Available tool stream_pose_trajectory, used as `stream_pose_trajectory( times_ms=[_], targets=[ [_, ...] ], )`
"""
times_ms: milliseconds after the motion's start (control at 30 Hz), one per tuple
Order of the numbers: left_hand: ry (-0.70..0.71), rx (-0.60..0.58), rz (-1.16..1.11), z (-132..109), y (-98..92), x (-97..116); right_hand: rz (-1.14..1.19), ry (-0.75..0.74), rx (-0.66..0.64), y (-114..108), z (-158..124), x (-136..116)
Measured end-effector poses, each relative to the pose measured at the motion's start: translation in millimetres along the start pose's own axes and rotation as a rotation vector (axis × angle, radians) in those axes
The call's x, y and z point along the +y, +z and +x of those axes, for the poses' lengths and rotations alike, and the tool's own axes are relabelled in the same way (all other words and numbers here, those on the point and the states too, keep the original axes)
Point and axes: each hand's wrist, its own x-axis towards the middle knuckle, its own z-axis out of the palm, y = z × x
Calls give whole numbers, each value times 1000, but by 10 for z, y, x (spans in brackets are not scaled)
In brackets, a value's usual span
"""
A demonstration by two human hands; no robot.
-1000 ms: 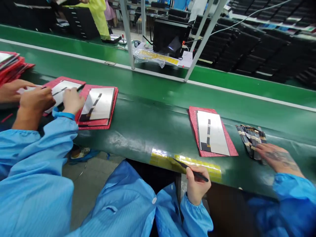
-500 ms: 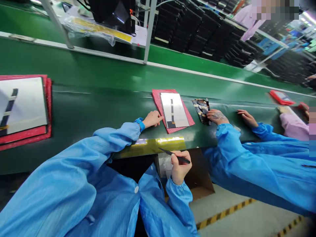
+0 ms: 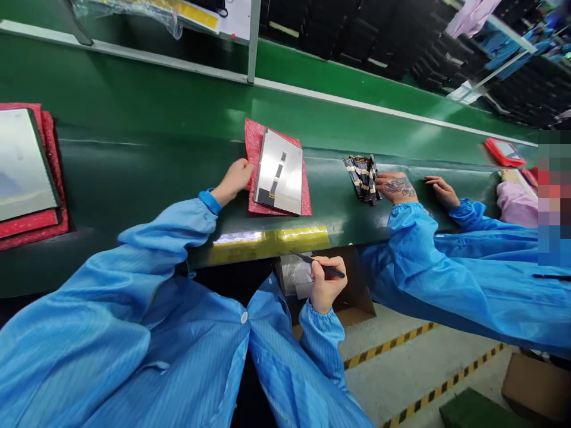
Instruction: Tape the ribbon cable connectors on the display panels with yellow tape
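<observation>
A worker's left hand pinches the left edge of a red sheet that lies under a silvery panel at the middle of a green table. The right hand grips black tweezers, tips close to the table's near edge and yellow strips. A wide stretch of tabletop runs left to more panels; a narrower gap lies right, before dark ribbon pieces at a co-worker's hand.

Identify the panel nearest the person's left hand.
The middle panel, bearing a dark strip: the left hand touches its red wrap. The leftmost panel and far right stack lie farther.
</observation>
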Motion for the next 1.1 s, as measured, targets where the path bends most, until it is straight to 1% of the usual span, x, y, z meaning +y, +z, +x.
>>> stream_pose_trajectory(
  times_ms=[100, 200, 267, 333, 400, 433, 467, 533, 600, 667, 733, 800, 900, 967, 1033, 1100],
  targets=[
    [-81, 65, 15, -132, -491, -119, -108, 44, -66, 99, -8, 6],
    [-82, 178, 71, -363, -915, -260, -206, 46, -165, 255, -12, -7],
    [-53, 222, 128, -582, -1100, -325, -256, 24, -212, 363, -6, -19],
    [26, 287, 200, -848, -1175, -350, -299, -3, -253, 453, 11, -29],
    [177, 345, 312, -1147, -1126, -352, -336, -32, -293, 518, 37, -34],
    [272, 339, 379, -1301, -1059, -355, -353, -47, -312, 543, 51, -37],
    [356, 306, 426, -1450, -970, -365, -368, -63, -331, 564, 63, -39],
    [488, 167, 465, -1722, -751, -418, -391, -89, -364, 600, 78, -49],
    [545, 31, 484, -1933, -528, -506, -410, -113, -391, 632, 81, -69],
    [570, -45, 532, -2072, -349, -605, -434, -129, -415, 661, 81, -102],
    [582, -68, 583, -2148, -233, -686, -456, -126, -426, 681, 91, -140],
    [576, -67, 606, -2179, -172, -735, -453, -76, -426, 685, 124, -163],
    [560, -39, 609, -2188, -140, -761, -400, 38, -421, 660, 204, -147],
    [585, -22, 627, -2188, -135, -763, -368, 84, -427, 636, 251, -118],
    [618, -9, 656, -2188, -135, -759, -354, 100, -457, 624, 271, -106],
    [631, -5, 681, -2189, -136, -749, -375, 84, -491, 627, 262, -128]
  ],
)
